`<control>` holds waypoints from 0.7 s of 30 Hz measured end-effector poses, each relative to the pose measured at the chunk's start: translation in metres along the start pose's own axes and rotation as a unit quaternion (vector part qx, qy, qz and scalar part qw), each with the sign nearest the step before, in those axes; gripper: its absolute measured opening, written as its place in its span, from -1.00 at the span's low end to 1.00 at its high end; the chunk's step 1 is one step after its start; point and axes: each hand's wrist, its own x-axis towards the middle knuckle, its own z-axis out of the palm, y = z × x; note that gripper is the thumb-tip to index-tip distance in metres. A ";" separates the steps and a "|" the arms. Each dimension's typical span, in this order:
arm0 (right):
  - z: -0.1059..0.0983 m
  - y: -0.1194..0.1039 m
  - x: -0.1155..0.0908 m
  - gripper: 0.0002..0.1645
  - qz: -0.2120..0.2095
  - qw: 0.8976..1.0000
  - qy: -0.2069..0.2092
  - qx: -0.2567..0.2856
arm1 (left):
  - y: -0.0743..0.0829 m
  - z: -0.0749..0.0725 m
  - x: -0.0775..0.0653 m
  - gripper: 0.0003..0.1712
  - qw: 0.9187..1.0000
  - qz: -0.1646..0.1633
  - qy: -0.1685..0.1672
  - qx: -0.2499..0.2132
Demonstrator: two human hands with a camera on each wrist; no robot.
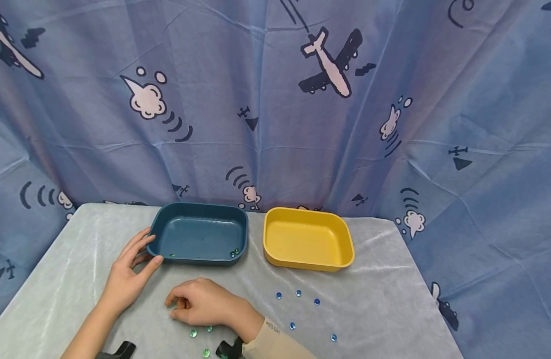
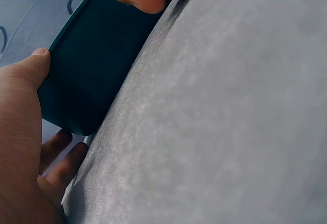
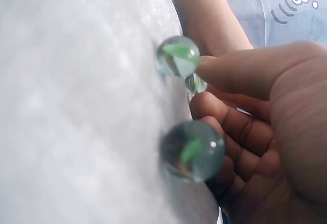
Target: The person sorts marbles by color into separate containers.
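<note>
A dark teal tray [image 1: 199, 234] stands at the back left of the table. My left hand [image 1: 129, 279] holds its left front corner, with the thumb and fingers on different sides of the corner in the left wrist view. Small green marbles [image 1: 234, 252] lie in the tray's right front corner. My right hand [image 1: 208, 303] is low over the table in front of the tray with curled fingers. In the right wrist view a green marble [image 3: 195, 85] sits between its thumb and forefinger tips. Loose green marbles [image 1: 193, 333] lie just under and behind that hand.
To the right of the teal tray stands a yellow tray [image 1: 309, 239]. In front of it several blue marbles [image 1: 293, 326] are spread over the grey tablecloth [image 1: 383, 299]. A printed blue curtain [image 1: 257, 99] hangs behind the table.
</note>
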 end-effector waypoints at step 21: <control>0.003 0.004 0.000 -0.87 -0.018 0.999 -0.017 -0.031 | 0.004 -0.001 -0.001 -0.28 1.000 -0.020 -0.006 0.009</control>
